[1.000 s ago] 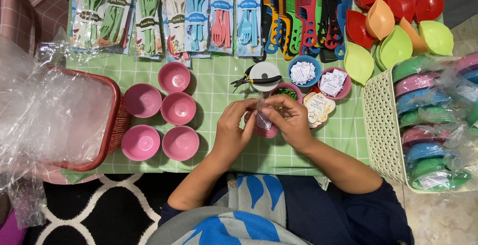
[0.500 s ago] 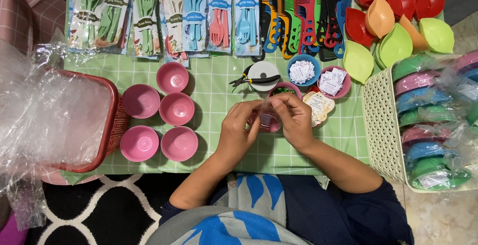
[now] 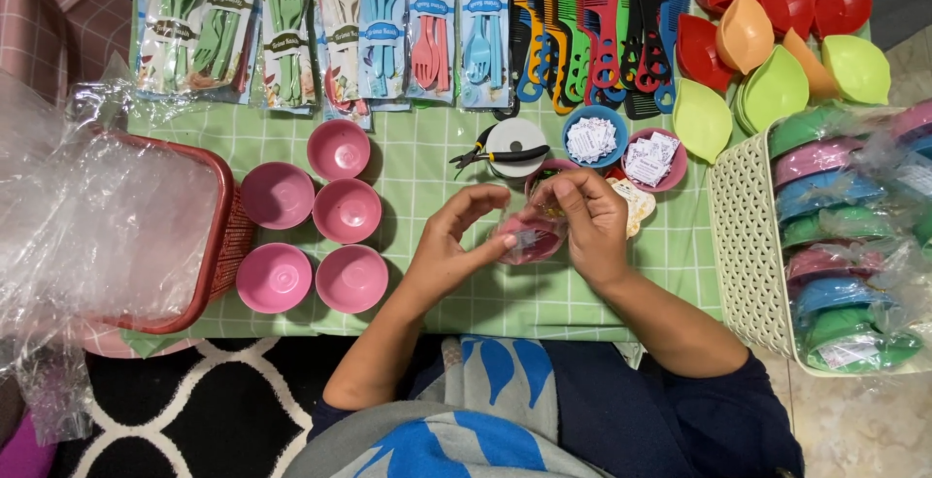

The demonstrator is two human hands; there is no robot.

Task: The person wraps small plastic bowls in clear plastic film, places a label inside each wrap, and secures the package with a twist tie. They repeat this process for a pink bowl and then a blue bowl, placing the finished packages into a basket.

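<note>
Both hands meet over the green checked cloth (image 3: 437, 163). My left hand (image 3: 451, 245) and my right hand (image 3: 587, 226) together hold a small pink bowl wrapped in clear plastic (image 3: 529, 237), fingers pinching the wrap at its top. Just beyond my hands lie black pliers (image 3: 490, 157) across a white tape roll (image 3: 516, 138), a blue bowl of white paper slips (image 3: 594, 134) and a pink bowl of slips (image 3: 655, 160). Several empty pink bowls (image 3: 345, 210) stand to the left.
A red basket of crumpled clear plastic (image 3: 107, 235) sits at the left. A cream basket (image 3: 743, 245) of wrapped coloured bowls is at the right. Packs of plastic cutlery (image 3: 291, 27), combs (image 3: 592, 22) and leaf-shaped dishes (image 3: 772, 41) line the far edge.
My hands have shifted slightly on the wrapped bowl, the left fingers opening a little while the right fingers pinch the wrap on top.
</note>
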